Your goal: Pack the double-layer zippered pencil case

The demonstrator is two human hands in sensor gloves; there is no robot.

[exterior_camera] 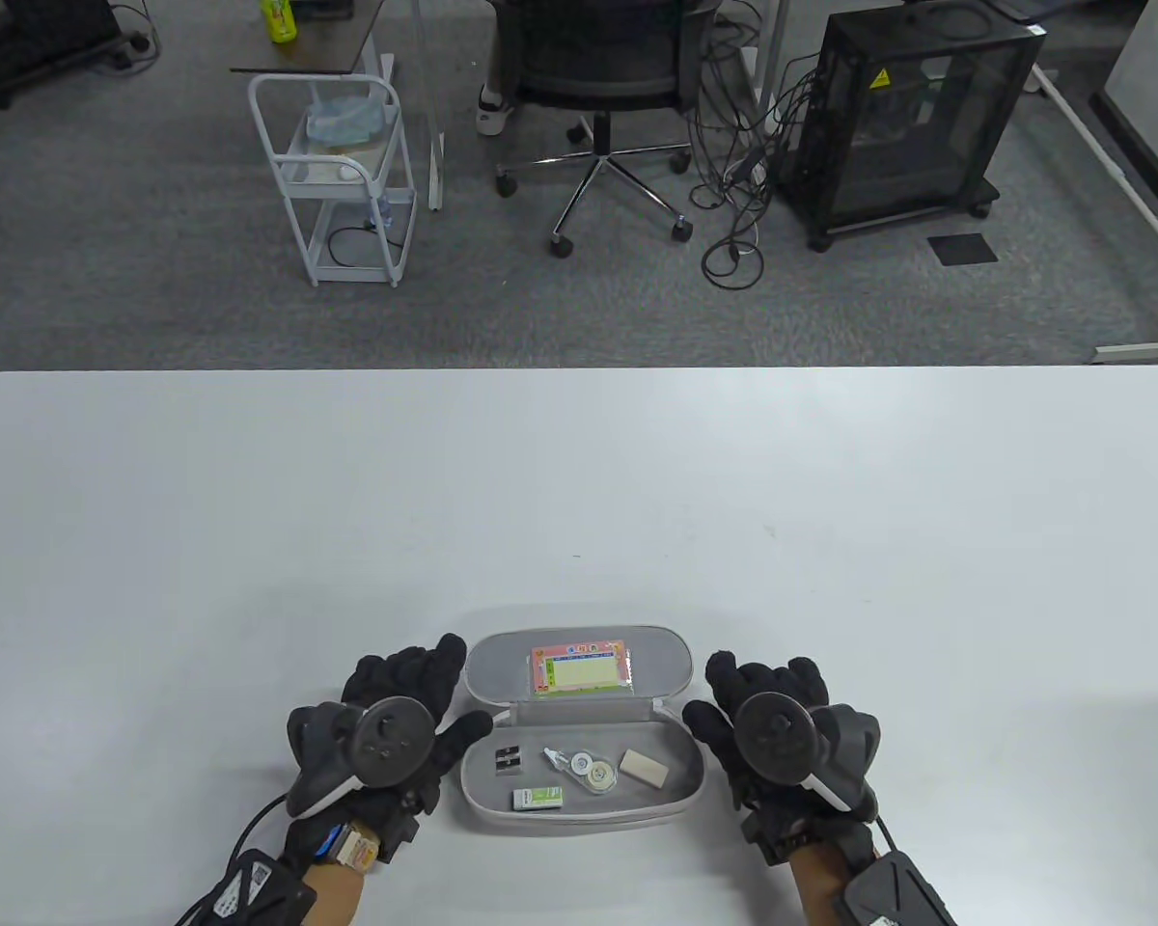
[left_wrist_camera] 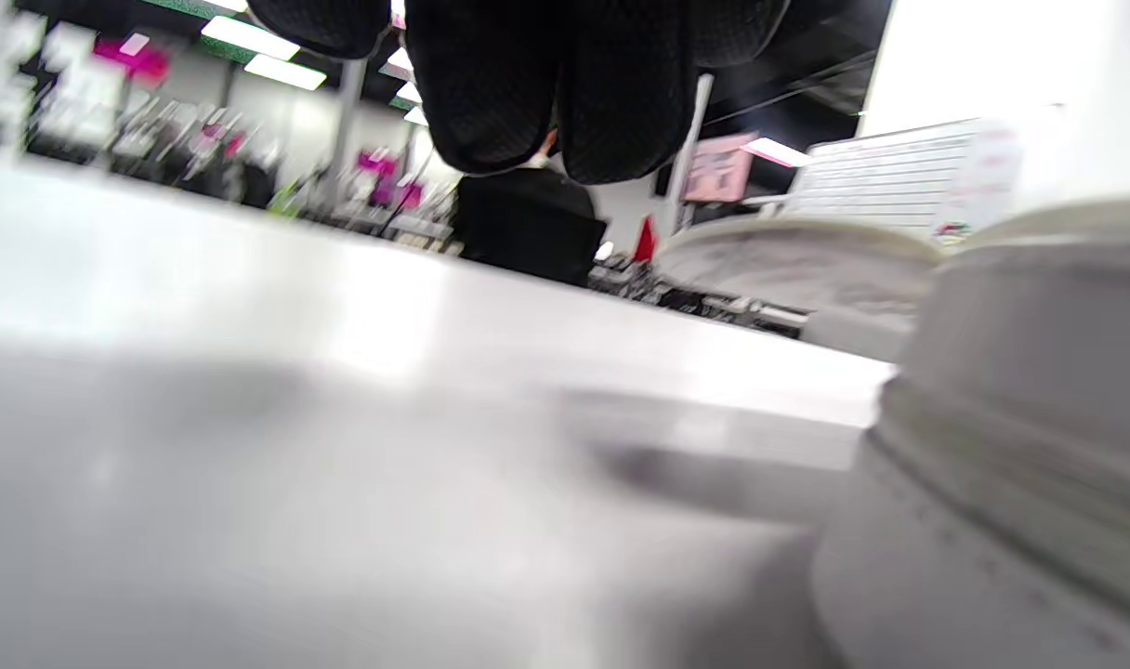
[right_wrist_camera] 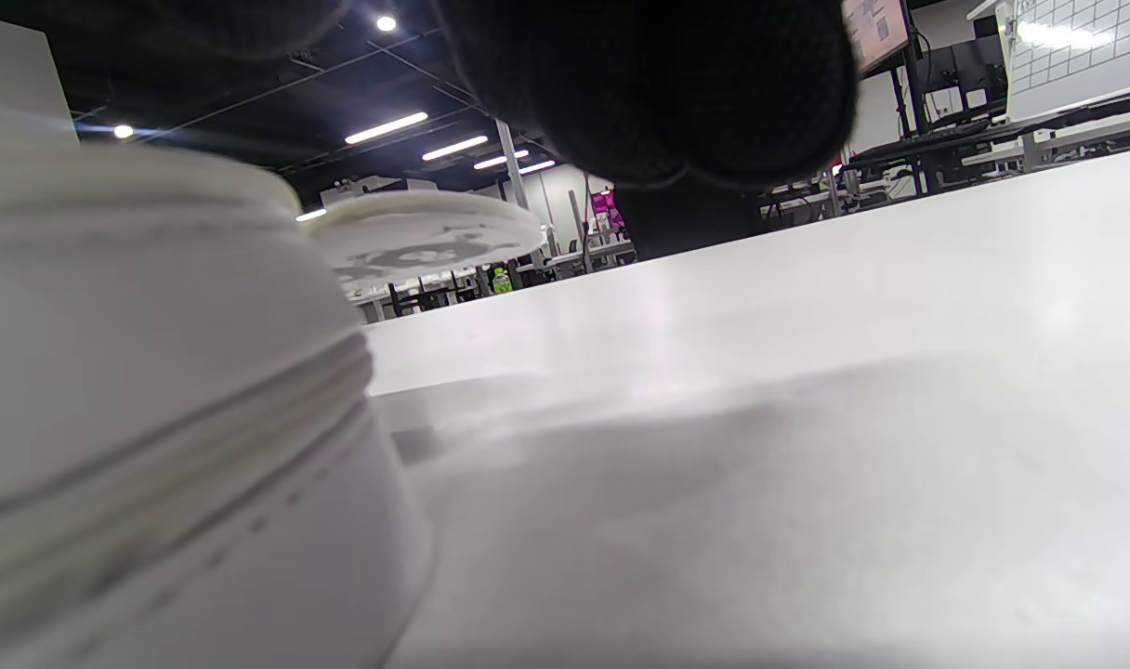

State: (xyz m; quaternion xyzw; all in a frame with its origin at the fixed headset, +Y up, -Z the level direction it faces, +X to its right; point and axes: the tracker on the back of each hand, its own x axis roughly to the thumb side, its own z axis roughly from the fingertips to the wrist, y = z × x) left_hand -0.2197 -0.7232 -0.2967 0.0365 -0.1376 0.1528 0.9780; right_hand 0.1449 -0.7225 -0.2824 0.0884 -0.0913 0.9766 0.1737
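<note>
Grey pencil case [exterior_camera: 579, 733] lies open on the white table [exterior_camera: 579, 482] — eraser [exterior_camera: 643, 769] and correction tape [exterior_camera: 587, 770] inside. Left hand [exterior_camera: 386, 733] and right hand [exterior_camera: 782, 733] flank it, fingers spread, holding nothing — whether the thumbs touch it, I cannot tell

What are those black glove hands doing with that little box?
A person in black sensor gloves is packing a pencil case, which lies open on the white table. The left hand sits at its left end and the right hand at its right end; whether they touch it is hard to tell. Inside the lower half lie an eraser, a correction tape, a small green-and-white box and a small dark item. A colourful card sits in the lid.
</note>
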